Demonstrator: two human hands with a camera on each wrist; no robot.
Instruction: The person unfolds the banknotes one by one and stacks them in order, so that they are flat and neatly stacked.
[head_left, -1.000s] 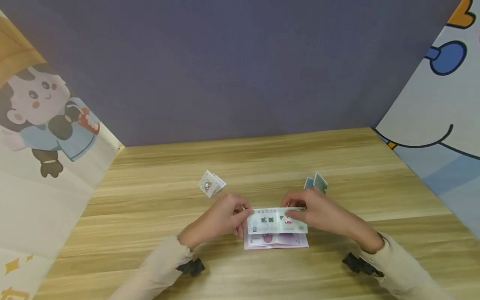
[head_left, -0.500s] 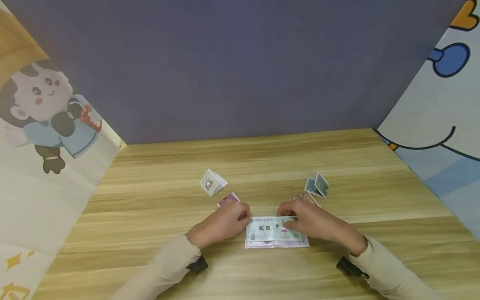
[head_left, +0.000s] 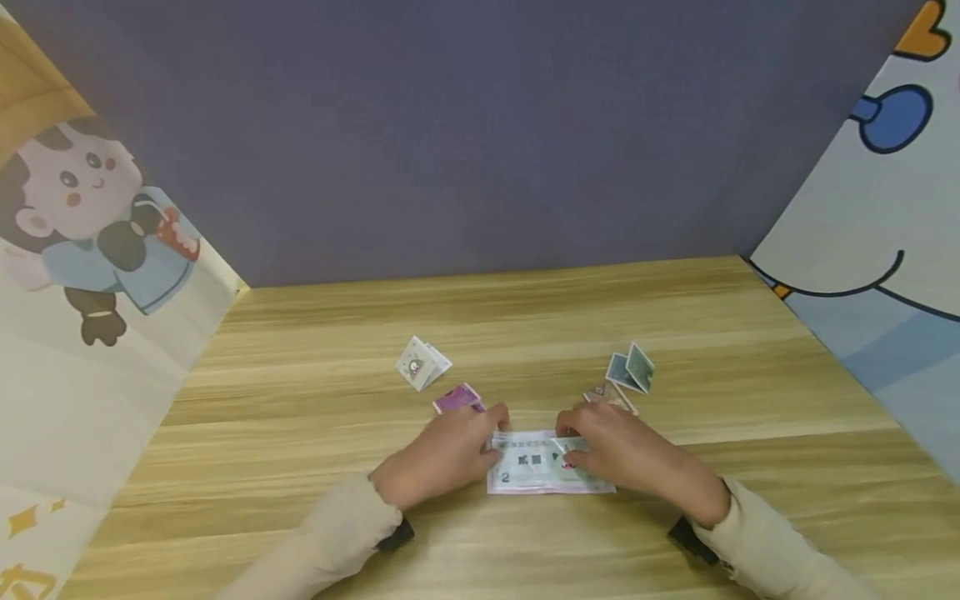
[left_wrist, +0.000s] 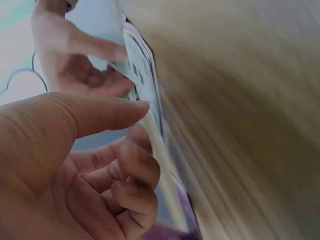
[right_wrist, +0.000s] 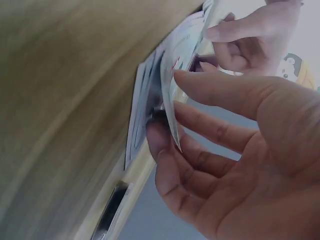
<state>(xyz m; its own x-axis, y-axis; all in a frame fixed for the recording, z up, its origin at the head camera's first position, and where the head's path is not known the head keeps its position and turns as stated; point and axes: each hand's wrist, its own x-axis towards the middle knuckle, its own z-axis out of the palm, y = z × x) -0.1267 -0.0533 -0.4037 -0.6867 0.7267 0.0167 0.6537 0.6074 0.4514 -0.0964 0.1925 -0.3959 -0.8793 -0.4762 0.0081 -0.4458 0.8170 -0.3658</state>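
Note:
In the head view a pale green banknote [head_left: 536, 468] marked 2 lies over pinkish banknotes [head_left: 551, 491], their edges showing along the bottom. My left hand [head_left: 448, 457] pinches the green note's left end, thumb on the near face. At the other end my right hand [head_left: 626, 448] holds the same note between thumb and curled fingers. The right wrist view shows this right end of the green note [right_wrist: 172, 95] raised off the layered notes [right_wrist: 142, 105] beneath. Seen from the left wrist, my left thumb [left_wrist: 117, 116] meets the note's edge.
Behind the hands stand small folded notes: a whitish one [head_left: 416, 364] and a purple one [head_left: 456, 397] on the left, a brown one [head_left: 609, 393] and a dark bluish-green one [head_left: 636, 368] on the right. A grey-blue panel [head_left: 487, 150] closes off the wooden table [head_left: 315, 333] behind.
The green note has come down and toward me, and now overlaps the pinkish notes almost fully. Both hands shifted nearer with it, uncovering the purple and brown folded notes.

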